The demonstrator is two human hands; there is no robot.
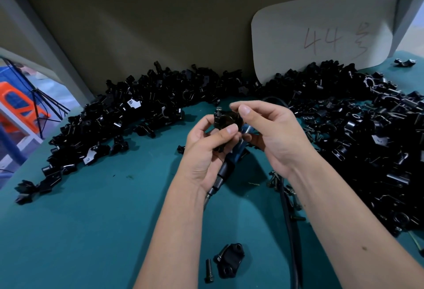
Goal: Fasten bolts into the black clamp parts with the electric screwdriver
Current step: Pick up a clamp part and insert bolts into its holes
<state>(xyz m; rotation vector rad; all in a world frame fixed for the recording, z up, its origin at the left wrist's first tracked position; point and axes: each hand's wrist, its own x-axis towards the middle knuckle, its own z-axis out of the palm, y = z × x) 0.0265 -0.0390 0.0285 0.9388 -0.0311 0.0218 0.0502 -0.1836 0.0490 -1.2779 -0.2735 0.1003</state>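
Black clamp part [227,120] sits at the centre of the frame, held up above the teal table [91,220] between both hands. The left hand [206,149] grips it from below and the left, fingers curled and thumb pressed on its near side. The right hand [270,135] reaches in from the right, thumb and forefinger pinching at the part's upper right edge; I cannot tell whether they hold a bolt. A small bolt [218,109] stands up from the top left of the part. Under the hands lies the electric screwdriver [226,169], blue and black, its cable [290,220] running to the lower edge. A heap of black clamp parts [344,116] arcs across the middle. At lower centre lie 1 clamp piece [229,260] and a loose bolt [208,270] just left of it. A paper sheet [321,32] marked 44 leans at upper right.
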